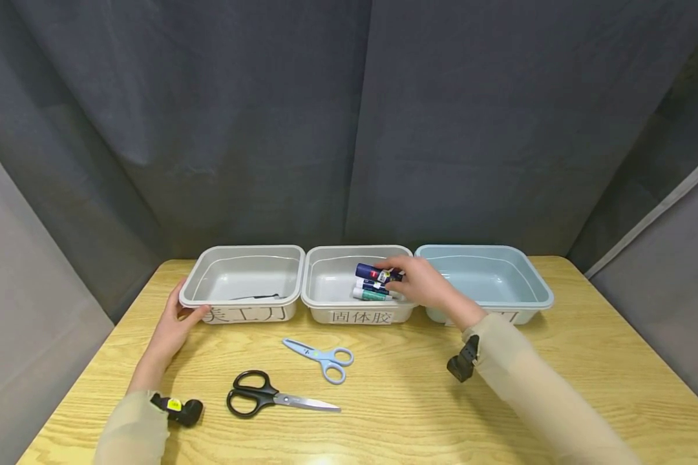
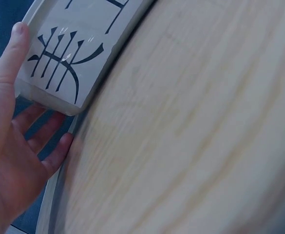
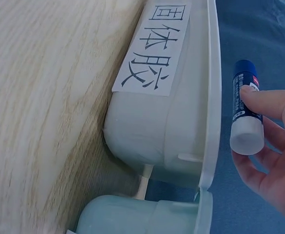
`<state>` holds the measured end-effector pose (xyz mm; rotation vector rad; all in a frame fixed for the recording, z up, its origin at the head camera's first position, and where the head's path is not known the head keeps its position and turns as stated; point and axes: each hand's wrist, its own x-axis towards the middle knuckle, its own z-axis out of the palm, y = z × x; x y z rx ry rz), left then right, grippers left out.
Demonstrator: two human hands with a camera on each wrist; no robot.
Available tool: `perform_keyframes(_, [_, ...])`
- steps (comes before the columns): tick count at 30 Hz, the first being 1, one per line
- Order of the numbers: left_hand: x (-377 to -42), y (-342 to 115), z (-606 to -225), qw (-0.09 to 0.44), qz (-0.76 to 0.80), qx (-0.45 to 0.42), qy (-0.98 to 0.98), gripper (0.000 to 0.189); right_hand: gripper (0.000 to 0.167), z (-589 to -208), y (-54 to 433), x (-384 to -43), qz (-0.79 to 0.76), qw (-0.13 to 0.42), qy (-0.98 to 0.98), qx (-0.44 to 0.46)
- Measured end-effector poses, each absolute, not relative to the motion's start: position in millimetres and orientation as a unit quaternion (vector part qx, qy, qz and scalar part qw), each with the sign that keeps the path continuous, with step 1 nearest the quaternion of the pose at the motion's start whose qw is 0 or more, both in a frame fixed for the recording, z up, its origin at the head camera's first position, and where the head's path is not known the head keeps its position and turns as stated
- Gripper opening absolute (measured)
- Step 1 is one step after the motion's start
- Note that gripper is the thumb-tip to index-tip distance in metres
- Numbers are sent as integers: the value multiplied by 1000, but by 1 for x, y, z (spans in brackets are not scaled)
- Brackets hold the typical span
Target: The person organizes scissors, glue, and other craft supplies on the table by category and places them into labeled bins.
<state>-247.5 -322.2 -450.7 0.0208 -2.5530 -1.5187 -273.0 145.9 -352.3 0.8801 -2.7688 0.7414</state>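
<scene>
My right hand (image 1: 421,281) pinches a dark blue glue stick (image 1: 369,272) between thumb and fingers, over the middle box (image 1: 331,314). Below it in that box lie more glue sticks, one with a green label (image 1: 371,294). In the right wrist view the held glue stick (image 3: 238,100) shows a white end and a blue cap, beyond the box's rim. My left hand (image 1: 173,326) grips the front left corner of the left box (image 1: 241,312), thumb at its front rim and fingers round the side. A dark, thin tool (image 1: 262,296) lies inside that box, partly hidden by the front wall.
Light blue scissors (image 1: 320,355) and black-handled scissors (image 1: 267,395) lie on the wooden table (image 1: 407,400) before the boxes. A pale blue box (image 1: 483,284) stands at the right end of the row. Grey curtains (image 1: 256,129) hang behind.
</scene>
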Motion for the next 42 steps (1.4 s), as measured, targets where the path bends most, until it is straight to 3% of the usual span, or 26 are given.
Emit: perform_keyframes(42, [-247,-325,-455,86,-504,13,-859,83,35,-386,105,-329,201,-15,-950,240])
